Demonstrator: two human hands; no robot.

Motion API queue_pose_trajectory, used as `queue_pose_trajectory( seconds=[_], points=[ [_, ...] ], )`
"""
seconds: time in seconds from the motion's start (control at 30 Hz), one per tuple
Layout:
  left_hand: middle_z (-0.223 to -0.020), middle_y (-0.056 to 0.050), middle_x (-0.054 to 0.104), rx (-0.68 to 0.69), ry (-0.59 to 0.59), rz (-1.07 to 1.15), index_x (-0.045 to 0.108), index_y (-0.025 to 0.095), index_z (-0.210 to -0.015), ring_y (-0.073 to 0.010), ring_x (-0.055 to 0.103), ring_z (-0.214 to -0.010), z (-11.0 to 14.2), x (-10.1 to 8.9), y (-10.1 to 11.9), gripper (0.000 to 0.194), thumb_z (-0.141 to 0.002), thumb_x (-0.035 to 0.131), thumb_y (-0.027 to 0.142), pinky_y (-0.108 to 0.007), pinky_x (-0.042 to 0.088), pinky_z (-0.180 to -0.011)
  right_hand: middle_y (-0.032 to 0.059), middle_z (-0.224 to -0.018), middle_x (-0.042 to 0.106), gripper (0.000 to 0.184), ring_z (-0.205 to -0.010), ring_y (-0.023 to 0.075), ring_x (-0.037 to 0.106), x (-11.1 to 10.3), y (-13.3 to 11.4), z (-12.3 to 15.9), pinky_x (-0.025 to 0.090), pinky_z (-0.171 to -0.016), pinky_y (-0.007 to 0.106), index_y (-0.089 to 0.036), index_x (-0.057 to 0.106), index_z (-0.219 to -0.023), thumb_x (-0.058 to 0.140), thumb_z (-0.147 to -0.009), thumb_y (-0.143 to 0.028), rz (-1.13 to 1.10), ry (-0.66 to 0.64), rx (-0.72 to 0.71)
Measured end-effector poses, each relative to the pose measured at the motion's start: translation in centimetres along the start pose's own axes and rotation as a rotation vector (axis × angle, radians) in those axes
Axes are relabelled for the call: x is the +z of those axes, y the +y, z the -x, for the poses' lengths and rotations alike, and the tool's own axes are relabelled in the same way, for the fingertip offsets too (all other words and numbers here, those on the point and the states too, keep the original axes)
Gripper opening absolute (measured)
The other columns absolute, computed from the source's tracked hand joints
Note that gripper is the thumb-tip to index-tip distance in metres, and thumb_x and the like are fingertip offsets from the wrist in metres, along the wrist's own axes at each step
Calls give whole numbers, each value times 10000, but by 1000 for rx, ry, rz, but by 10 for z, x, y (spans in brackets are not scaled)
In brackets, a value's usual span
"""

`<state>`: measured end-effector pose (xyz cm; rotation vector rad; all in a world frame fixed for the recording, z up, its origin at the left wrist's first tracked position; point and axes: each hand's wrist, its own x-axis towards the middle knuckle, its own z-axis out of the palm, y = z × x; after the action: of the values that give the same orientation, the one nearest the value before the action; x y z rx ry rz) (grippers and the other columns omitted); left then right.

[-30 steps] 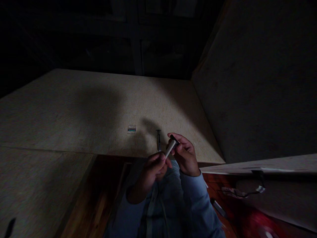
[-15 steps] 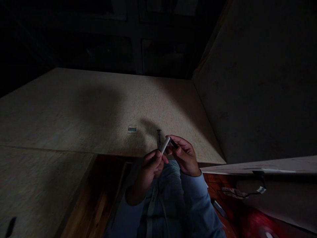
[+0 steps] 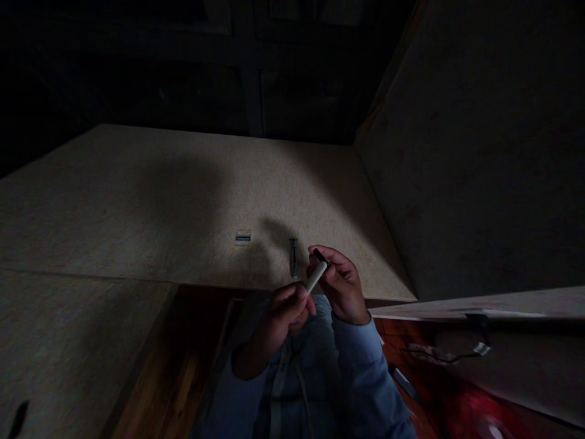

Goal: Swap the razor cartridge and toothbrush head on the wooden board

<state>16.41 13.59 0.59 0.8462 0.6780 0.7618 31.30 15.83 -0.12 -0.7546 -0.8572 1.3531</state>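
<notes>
Both hands meet just below the near edge of a beige board table (image 3: pixel 183 201). My left hand (image 3: pixel 281 314) pinches the lower end of a thin white stick-like handle (image 3: pixel 316 278). My right hand (image 3: pixel 340 283) is closed around its upper end, fingertips on a small dark piece (image 3: pixel 319 254) at the tip. A small dark tool (image 3: pixel 293 256) lies on the table just beyond my hands. A small silver and teal cartridge (image 3: pixel 242 237) lies further left on the table.
The scene is very dark. A tall beige panel (image 3: pixel 479 152) stands at the right. A lower board (image 3: pixel 503 305) with a cable and connector (image 3: pixel 475 349) sits at right. Reddish wooden floor (image 3: pixel 183 366) shows below, with my blue sleeves over it.
The white handle tilted left, then came back to the right, and my right fingers shifted on its dark tip. The items on the table have not moved.
</notes>
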Motion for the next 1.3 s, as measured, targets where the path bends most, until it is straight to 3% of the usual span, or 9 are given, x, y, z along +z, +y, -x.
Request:
queue_pose_trajectory(
  seconds=[0.27,0.43,0.63,0.8,1.1,1.3],
  points=[
    [-478,98,265,-16,-51,54,559,152,-730,-46,174,-397,-1,-2,-1,554,-795,659,693,-226,107,-420,26,-863,673,441,-706,124,550,-1,2,0,479,-628,237,-255,789,-1068,865,-706,-496,11,41,-6],
    [-498,100,268,13,27,83,568,146,-755,-40,175,-406,-3,-1,0,522,-800,679,655,-209,123,-418,22,-867,672,422,-653,104,523,-2,4,-2,470,-610,235,-249,781,-1078,838,-743,-499,48,-1,-14],
    [-490,106,272,79,152,80,570,149,-757,-35,167,-396,-8,-3,-2,535,-784,691,670,-198,131,-404,36,-841,704,457,-634,133,556,-3,5,-1,493,-612,283,-243,778,-1059,875,-688,-491,63,-14,7],
    [-498,103,273,84,178,75,580,145,-772,-36,176,-406,-8,-2,-3,549,-780,691,683,-198,130,-408,32,-841,714,456,-612,131,549,-5,6,-1,470,-587,287,-252,775,-1069,866,-699,-504,38,-49,15],
    [-503,104,257,59,101,118,571,147,-768,-35,163,-410,-8,1,-6,532,-790,692,665,-199,115,-404,31,-857,655,447,-616,120,500,-2,7,-2,429,-530,257,-235,768,-1091,837,-739,-503,-12,-62,38],
    [-492,105,253,71,61,181,578,143,-775,-32,152,-396,-7,4,-8,505,-810,694,633,-191,114,-392,23,-816,653,454,-616,120,511,-1,4,-2,443,-595,269,-225,761,-1086,834,-740,-510,47,-28,42]
  ],
)
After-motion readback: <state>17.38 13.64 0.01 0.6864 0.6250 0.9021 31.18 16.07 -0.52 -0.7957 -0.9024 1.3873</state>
